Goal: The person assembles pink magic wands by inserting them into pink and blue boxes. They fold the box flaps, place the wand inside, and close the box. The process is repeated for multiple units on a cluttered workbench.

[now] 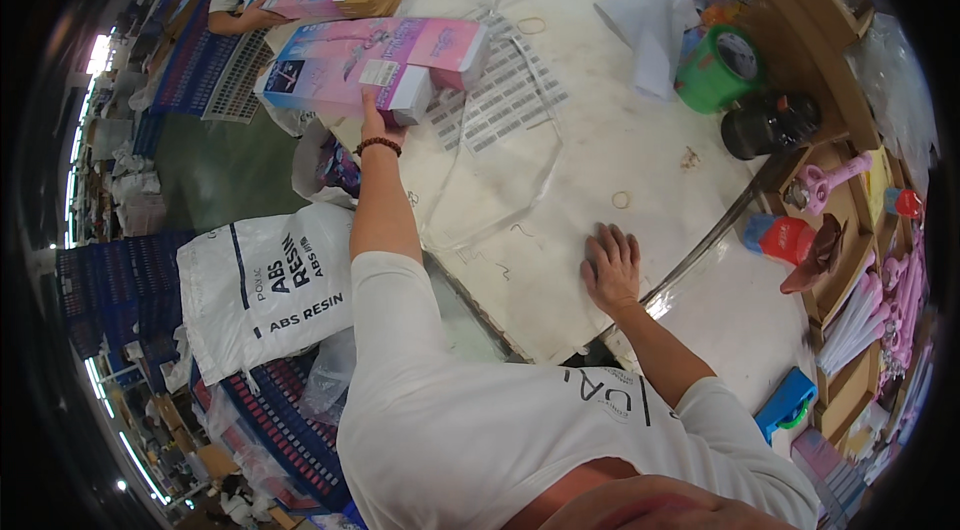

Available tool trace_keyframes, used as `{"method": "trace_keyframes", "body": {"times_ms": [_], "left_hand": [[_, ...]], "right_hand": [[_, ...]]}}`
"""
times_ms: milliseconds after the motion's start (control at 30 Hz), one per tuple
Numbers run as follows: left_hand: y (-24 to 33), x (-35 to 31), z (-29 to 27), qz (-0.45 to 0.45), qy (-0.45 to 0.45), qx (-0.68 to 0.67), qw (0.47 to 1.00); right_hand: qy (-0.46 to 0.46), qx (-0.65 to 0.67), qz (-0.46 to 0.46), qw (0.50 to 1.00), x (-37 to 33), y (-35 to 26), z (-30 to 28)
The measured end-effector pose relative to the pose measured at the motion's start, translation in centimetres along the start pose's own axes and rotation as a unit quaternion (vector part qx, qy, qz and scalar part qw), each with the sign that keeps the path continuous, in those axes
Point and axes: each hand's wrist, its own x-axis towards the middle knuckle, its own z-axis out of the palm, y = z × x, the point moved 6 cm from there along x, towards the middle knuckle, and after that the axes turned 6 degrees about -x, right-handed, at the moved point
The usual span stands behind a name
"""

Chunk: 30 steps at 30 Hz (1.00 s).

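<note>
Right hand flat, left hand holding pink boxes
The hands are apart: the right rests on the surface; farther off, the left grips the boxes' near edge, at the far left. A snug, level hold should stop slipping.

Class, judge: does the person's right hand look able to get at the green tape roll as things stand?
Probably yes: the right hand rests empty on the table, and nothing upright seems to stand between it and the green tape roll, though it would likely need to stretch forward.
</note>
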Motion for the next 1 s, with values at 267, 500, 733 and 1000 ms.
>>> {"method": "trace_keyframes", "body": {"times_ms": [267, 500, 733, 1000], "left_hand": [[2.1, -3.3, -0.5, 0.095, -0.042, 0.006, 0.995], [-1.0, -19.9, -6.6, 0.08, -0.154, -0.057, 0.983], [-19.1, -42.5, -11.9, 0.01, -0.097, -0.124, 0.987], [-35.3, -52.2, -15.3, -0.144, -0.095, -0.16, 0.972]], "right_hand": [[0.058, 0.026, -0.011, 0.998, -0.1, 0.1, -0.6], [0.11, 0.055, -0.012, 0.992, -1.0, 0.6, 0.2], [0.1, 0.487, -0.096, 0.862, -3.7, 3.7, -2.3], [-0.164, 0.643, 0.243, 0.708, -27.7, 7.7, -2.9]]}}
